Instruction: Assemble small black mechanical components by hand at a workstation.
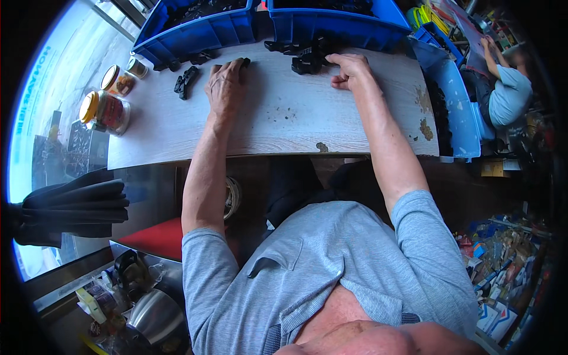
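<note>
One small black part seems pinched in the left hand; by the right hand, fingers half-curled, a black cluster is touched, any grip untellable. Light, stiff handling is expected, edges best grasped. Beyond, a blue bin is seen.
</note>
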Available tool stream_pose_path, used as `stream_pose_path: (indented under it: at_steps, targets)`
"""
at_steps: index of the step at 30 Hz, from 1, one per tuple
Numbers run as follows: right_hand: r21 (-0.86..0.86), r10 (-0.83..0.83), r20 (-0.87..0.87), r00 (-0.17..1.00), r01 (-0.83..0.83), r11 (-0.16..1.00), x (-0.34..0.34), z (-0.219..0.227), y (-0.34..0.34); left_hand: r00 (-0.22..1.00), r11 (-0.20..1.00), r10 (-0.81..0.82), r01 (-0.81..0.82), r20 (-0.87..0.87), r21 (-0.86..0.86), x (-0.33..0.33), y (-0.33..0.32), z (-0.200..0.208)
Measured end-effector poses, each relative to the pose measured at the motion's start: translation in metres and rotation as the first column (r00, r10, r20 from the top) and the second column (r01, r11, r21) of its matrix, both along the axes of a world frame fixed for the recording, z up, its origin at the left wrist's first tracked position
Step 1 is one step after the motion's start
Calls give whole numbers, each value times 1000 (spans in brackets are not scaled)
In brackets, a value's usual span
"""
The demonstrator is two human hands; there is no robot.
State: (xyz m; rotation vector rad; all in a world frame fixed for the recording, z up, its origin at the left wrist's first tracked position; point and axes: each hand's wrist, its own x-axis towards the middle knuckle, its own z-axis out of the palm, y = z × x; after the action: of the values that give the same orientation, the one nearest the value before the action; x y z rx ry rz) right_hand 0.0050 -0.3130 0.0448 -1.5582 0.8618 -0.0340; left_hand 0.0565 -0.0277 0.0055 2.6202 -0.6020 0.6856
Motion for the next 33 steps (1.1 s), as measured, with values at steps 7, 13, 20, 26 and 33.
stream_pose_path:
  at_steps: [7, 13, 20, 26, 33]
  targets:
    - [97, -3, 5, 1000, 3, 995, -3, 0, 4, 996, 975, -69, 57, -48, -215, 0, 4, -10]
    - [95, 10, -2, 1000, -9, 995, -8, 2, 5, 939, 836, -209, 26, -273, -548, -32, -21, -5]
    - [63, 69, -18, 997, -68, 996, -7, 2, 5, 901, 812, -294, 59, -319, -581, -45, -26, 0]
    - [155, 119, 217, 969, -155, 976, -40, -2, 1, 752, 428, -562, -93, -346, -899, -61, -49, -6]
    - [68, 300, 381, 875, -349, 935, -65, -17, 27, 618, 163, -743, -205, -257, -965, -67, -110, -10]
